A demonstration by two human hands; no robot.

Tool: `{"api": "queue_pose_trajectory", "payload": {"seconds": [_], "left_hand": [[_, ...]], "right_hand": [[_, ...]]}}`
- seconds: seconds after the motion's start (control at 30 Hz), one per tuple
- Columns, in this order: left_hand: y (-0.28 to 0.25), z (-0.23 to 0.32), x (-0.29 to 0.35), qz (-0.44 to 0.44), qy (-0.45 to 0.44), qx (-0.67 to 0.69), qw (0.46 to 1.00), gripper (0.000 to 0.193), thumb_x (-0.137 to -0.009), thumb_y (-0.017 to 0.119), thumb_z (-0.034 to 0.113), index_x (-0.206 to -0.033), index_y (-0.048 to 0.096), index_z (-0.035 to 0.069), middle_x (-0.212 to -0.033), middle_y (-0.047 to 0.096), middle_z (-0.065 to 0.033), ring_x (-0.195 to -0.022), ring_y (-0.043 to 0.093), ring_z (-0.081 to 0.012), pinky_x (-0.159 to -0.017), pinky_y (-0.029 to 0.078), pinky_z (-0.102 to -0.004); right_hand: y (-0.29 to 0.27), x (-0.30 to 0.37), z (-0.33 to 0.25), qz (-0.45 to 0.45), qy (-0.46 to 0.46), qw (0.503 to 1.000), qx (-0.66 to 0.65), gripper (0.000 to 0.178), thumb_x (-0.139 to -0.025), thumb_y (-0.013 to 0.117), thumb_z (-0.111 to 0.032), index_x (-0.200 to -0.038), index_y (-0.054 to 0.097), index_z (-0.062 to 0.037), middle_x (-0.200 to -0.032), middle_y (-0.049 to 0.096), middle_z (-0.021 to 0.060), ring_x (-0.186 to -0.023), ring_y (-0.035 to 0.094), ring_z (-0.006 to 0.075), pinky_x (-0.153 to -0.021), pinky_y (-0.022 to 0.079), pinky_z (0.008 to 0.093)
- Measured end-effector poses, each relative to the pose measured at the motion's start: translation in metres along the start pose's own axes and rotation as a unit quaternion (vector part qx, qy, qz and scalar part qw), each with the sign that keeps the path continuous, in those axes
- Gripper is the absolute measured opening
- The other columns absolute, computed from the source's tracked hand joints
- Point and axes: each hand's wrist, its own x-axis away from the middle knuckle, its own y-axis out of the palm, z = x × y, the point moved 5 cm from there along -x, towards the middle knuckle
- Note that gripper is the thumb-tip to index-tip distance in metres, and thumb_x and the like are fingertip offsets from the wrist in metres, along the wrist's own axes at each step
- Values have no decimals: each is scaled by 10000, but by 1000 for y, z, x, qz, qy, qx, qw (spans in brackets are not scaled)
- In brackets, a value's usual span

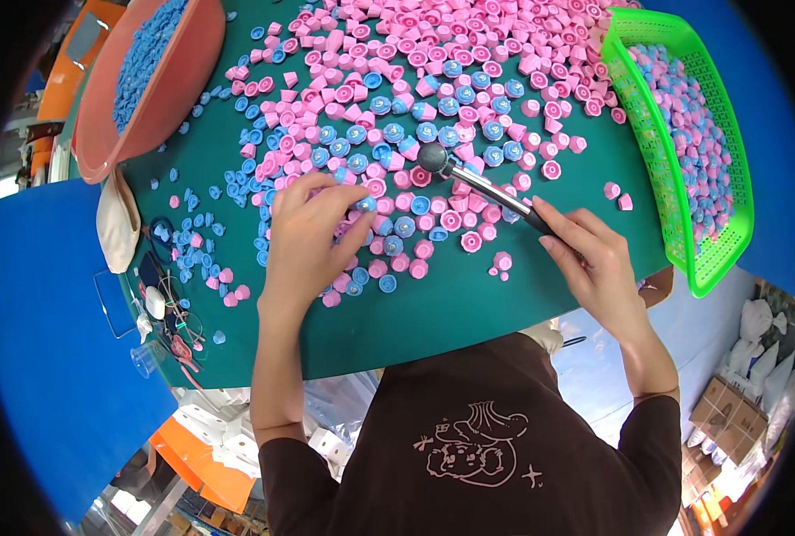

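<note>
My left hand (306, 239) pinches a small blue cap (365, 205) between thumb and fingertips, just above the pieces on the green table. In my right hand (598, 268) is a small mallet (496, 192), gripped by its dark handle end. Its round black head points to the far left, over the spread pieces. Around both hands lie many small pink cups (471, 241), some standing and some tipped. Several of them carry blue flower-shaped caps (404, 225) on top. Loose blue caps (387, 283) are scattered among them.
A salmon-coloured basin (192, 76) full of small blue pieces stands at the far left. On the right, a lime-green basket (674, 179) holds mixed pink and blue pieces. A dense pink heap (469, 31) covers the far side. Cords and a clear cup (147, 359) sit at the left edge.
</note>
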Motion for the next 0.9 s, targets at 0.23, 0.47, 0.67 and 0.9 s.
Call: {"api": "queue_pose_trajectory", "payload": {"seconds": [0.23,0.47,0.67,0.9], "left_hand": [[0,4,-8,75,-25,24,997,273,-692,797,90,-945,696,90,-855,659,-30,-899,570,-226,-829,434,-370],[11,4,-14,51,-19,-40,998,258,-729,782,147,-970,698,102,-855,672,13,-856,563,-194,-755,382,-360],[16,2,-11,49,-57,17,997,245,-723,791,139,-952,713,103,-807,649,-13,-802,554,-200,-769,390,-348],[6,2,-16,84,-39,12,996,231,-725,788,134,-935,706,86,-843,663,-37,-812,561,-214,-758,415,-356]], "right_hand": [[-4,0,2,-8,24,998,-60,408,-844,665,-13,-1249,624,-29,-771,541,63,-649,504,138,-571,405,264],[-1,-1,2,1,17,997,-74,414,-845,670,-26,-1256,620,-32,-769,542,60,-653,499,134,-572,402,261],[0,0,2,-3,31,997,-77,410,-847,673,-34,-1254,623,-34,-764,543,61,-654,501,138,-573,403,267],[0,-2,4,-5,30,997,-73,410,-846,676,-42,-1253,621,-26,-765,548,66,-659,508,140,-580,408,264]]}}
